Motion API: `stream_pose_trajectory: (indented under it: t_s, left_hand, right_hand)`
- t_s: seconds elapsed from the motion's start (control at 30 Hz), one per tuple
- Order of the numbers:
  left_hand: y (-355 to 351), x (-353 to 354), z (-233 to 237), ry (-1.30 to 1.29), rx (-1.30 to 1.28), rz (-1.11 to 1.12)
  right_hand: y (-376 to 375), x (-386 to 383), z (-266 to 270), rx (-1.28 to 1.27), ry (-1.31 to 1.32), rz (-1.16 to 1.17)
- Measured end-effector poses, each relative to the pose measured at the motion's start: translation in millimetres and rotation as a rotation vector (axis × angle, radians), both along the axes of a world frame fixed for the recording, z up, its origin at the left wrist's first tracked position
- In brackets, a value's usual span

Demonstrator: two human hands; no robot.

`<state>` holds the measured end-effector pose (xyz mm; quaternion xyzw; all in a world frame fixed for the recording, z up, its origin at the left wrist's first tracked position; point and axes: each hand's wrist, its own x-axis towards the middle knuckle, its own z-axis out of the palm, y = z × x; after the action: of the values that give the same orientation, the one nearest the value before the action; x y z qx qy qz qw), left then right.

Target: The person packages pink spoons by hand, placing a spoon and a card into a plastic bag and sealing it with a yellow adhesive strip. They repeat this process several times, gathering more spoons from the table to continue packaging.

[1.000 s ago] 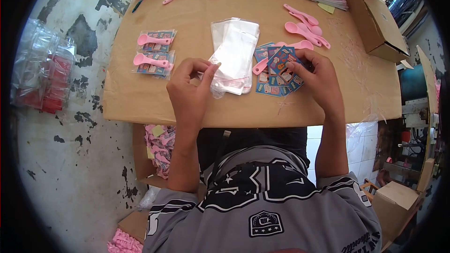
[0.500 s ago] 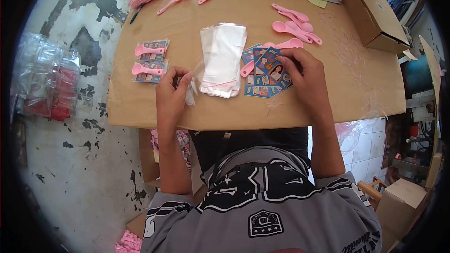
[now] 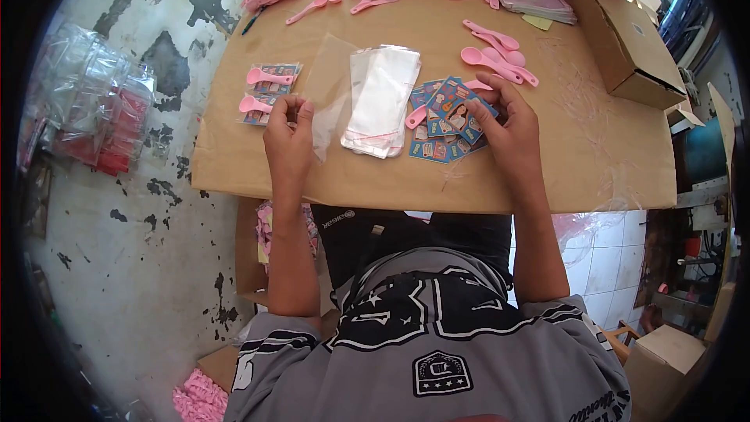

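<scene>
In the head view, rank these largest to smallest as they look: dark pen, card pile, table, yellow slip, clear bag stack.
1. Table
2. Clear bag stack and card pile: too close to rank, since the right hand partly covers the pile.
3. Yellow slip
4. Dark pen

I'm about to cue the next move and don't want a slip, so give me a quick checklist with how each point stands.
1. Left hand has a clear bag: ok, pinched at its left side.
2. Only one bag in that pinch: cannot tell, the film is too transparent.
3. Right hand at the printed cards: ok, its thumb is at their right edge.
4. Just one card gripped: cannot tell, the cards overlap.
5. Loose pink spoons nearby: ok, several lie just beyond the right hand.
6. Printed cards squared up: not ok, they are fanned out.
</scene>
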<state>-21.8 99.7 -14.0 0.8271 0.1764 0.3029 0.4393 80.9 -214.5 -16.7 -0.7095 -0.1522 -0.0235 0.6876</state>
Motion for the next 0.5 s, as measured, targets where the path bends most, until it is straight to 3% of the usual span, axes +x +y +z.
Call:
stream_pose_trajectory:
  t_s: [0.13,0.27,0.43,0.5]
  left_hand:
    - [13.1,-1.2,3.6,0.04,-0.336,-0.128]
    - [6.4,-2.0,11.5,0.097,-0.307,-0.175]
    - [6.6,-8.0,11.0,0.145,-0.37,-0.231]
    - [15.2,-9.1,8.2,0.139,-0.199,-0.205]
  right_hand:
    - [-5.2,2.2,-3.3,-0.043,-0.06,-0.041]
    - [-9.5,3.4,-4.0,-0.181,-0.214,-0.08]
    - [-5.6,-1.8,4.4,-0.111,-0.164,-0.105]
    - [-3.4,0.3,2.9,-0.067,-0.176,-0.124]
